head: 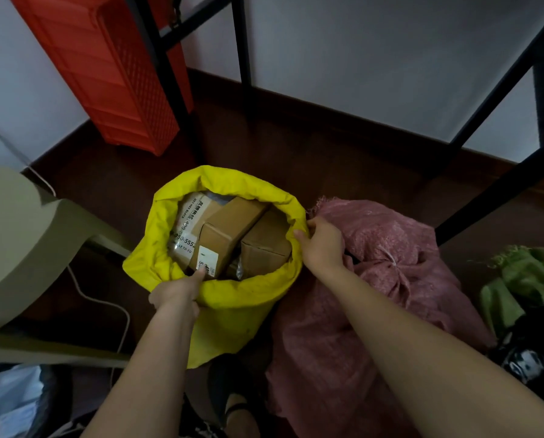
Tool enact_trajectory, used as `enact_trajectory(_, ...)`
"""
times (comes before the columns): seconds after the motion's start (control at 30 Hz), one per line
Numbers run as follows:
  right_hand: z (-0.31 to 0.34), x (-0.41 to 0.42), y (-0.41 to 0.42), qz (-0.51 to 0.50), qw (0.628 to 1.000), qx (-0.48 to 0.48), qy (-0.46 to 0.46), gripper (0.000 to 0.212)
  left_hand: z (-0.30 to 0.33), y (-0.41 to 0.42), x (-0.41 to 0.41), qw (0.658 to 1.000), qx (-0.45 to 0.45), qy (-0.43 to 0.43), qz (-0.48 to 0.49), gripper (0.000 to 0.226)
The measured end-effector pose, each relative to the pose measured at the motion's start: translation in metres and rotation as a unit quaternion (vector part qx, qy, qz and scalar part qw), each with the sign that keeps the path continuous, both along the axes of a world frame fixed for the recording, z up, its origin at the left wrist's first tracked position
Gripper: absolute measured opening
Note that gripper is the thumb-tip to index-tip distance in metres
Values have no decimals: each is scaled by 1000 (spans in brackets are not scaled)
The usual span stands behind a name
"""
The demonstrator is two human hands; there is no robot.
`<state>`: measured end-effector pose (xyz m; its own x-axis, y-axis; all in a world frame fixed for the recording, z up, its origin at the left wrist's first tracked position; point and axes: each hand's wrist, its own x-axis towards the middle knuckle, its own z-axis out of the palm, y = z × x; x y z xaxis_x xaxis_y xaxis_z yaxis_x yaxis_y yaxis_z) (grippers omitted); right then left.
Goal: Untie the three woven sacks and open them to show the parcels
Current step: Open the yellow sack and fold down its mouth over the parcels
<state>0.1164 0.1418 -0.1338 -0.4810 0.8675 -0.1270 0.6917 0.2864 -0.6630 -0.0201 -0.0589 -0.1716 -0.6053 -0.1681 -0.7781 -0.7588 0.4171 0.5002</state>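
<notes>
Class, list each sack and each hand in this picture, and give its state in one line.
Yellow sack: open, rim rolled down, parcels showing.
Pink sack: tied shut.
Green sack: partly out of view, cannot tell.
Left hand: grips the yellow rim.
Right hand: grips the yellow rim.

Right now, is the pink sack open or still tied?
Still tied: the pink sack has its neck bunched under a white tie.

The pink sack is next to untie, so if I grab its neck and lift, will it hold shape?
Probably not: the pink sack lies slumped and creased, so it looks floppy. It bulges below its white tie, so it is likely full and fairly heavy.
</notes>
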Motion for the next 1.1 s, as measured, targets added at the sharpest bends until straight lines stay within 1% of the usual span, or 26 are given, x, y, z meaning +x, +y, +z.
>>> enact_trajectory(0.03,-3,0,3,-3,1000,-2,2,27,0,2,1,999,9,25,32,60)
enact_trajectory(0.07,-6,1,5,-6,1000,-8,2,24,-2,3,0,996,0,43,78,57)
enact_trajectory(0.1,-8,2,8,-17,999,-32,4,24,-3,5,-2,992,-1,55,116,58)
enact_trajectory(0.13,-10,2,12,-43,996,-81,19,25,-5,3,-4,990,6,66,125,62)
enact_trajectory(0.17,-10,2,14,-82,983,-160,46,26,-14,2,-8,990,9,71,123,67)
enact_trajectory(0.2,-8,1,16,-129,955,-255,82,28,-22,2,-12,989,4,62,135,69)
enact_trajectory(0.23,-7,0,18,-177,914,-345,122,30,-33,2,-17,987,9,45,155,69)
enact_trajectory(0.27,-7,-1,19,-215,871,-412,161,30,-29,2,-15,981,19,31,189,67)
enact_trajectory(0.3,-5,-1,20,-240,834,-458,191,31,-28,2,-14,975,30,20,217,66)
enact_trajectory(0.33,-5,-2,20,-260,805,-488,214,32,-25,2,-13,971,38,22,235,63)
enact_trajectory(0.4,-9,-3,20,-285,760,-531,244,30,-24,2,-14,968,66,34,241,58)
enact_trajectory(0.47,-18,-6,20,-308,732,-555,249,33,-12,3,-13,964,89,25,250,54)
enact_trajectory(0.53,-23,-9,20,-326,723,-556,249,33,5,1,-7,956,118,1,268,45)
enact_trajectory(0.6,-21,-10,15,-323,714,-566,257,36,22,1,-1,945,137,-1,297,36)
enact_trajectory(0.63,-19,-10,13,-319,709,-571,263,37,25,4,-1,939,166,-5,303,33)
enact_trajectory(0.7,-19,-9,9,-333,693,-581,267,39,32,6,3,922,248,-26,296,36)
enact_trajectory(0.77,-23,-9,10,-342,699,-571,259,41,36,7,5,921,285,-36,264,37)
enact_trajectory(0.83,-29,-8,11,-347,717,-558,233,46,35,4,2,936,267,-46,224,36)
enact_trajectory(0.97,-37,2,19,-295,774,-532,176,52,24,-5,-6,974,163,-52,150,36)
enact_trajectory(1.03,-40,4,27,-263,814,-502,127,49,20,-7,-12,988,108,-54,98,37)
enact_trajectory(1.1,-29,4,28,-215,864,-450,67,42,17,-4,-23,997,18,-22,72,38)
